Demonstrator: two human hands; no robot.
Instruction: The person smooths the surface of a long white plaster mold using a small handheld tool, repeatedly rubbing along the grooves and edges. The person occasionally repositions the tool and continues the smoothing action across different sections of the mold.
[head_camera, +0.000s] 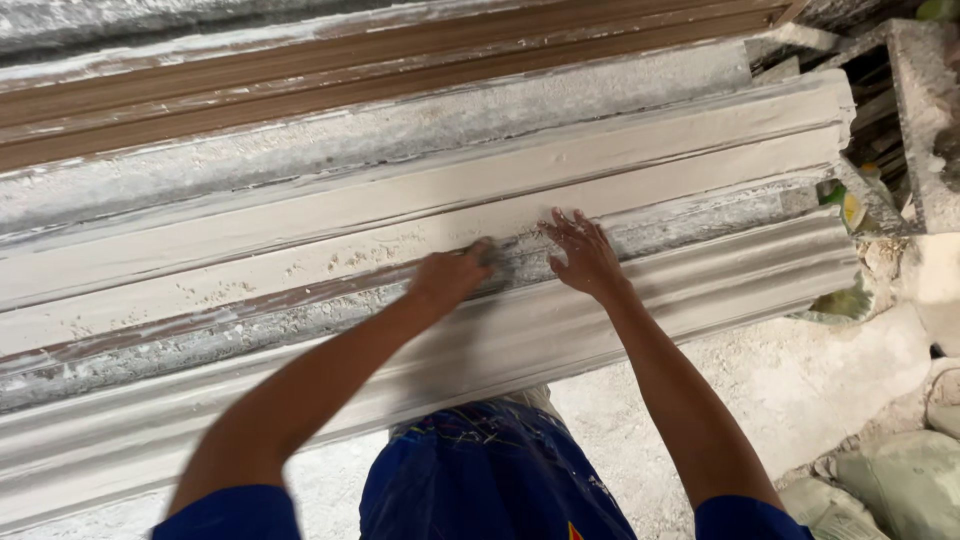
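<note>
**Two hands work a plaster-caked moulding form**

Seen from above, a person in blue clothing (490, 480) leans over a dusty white floor (800, 390), both forearms stretched forward. To the lower right lie pale grey-green sacks (900, 480), partly cut off by the frame.

Closest to the body runs a long white moulding (650, 305) with a stepped, rounded profile, lying across the frame from lower left to upper right; both arms cross over it and hide part of its length. Just beyond it sits a rough channel (250, 325) crusted with flaky plaster and showing a streak of reddish brown. The left hand (452, 274) rests on this channel, fingers curled shut around a small dark object (487, 252) pressed against the crust; what the object is cannot be told. Just beside it, the right hand (585, 255) lies flat with fingers spread wide, holding nothing, palm against the same crusted strip.

Beyond the hands runs a second smooth pale moulding (600, 160), then another speckled plaster-covered band (400, 125), then brown ribbed boards (350, 60) at the top. At the far right edge, broken plaster-coated frames (925, 120) and bits of yellow and green debris (850, 205) crowd the ends of the mouldings.
</note>
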